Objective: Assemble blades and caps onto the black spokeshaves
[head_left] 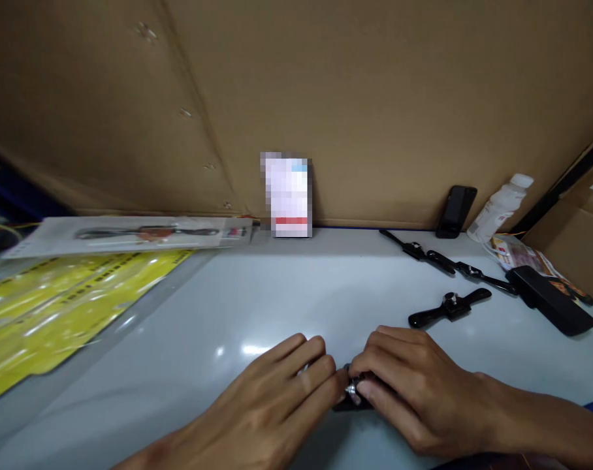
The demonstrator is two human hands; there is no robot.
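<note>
A black spokeshave [351, 399] with a silver screw is between my two hands at the front of the table, mostly covered by fingers. My left hand [281, 398] is closed around its left side, the fingertips against the metal. From the right, my right hand [414, 385] grips it too, with thumb and fingers close to the silver screw. Just beyond lies another black spokeshave [450, 308]. Two more spokeshaves [416, 250] rest farther back, one partly touching the other.
Yellow plastic-wrapped packaging [81, 313] covers the left side, with a packed tool card [149, 233] behind it. A blurred-out screen [290, 196] leans on the cardboard wall [355, 98]. At right are a black phone [456, 212], a bottle [499, 207] and a black flat object [554, 300].
</note>
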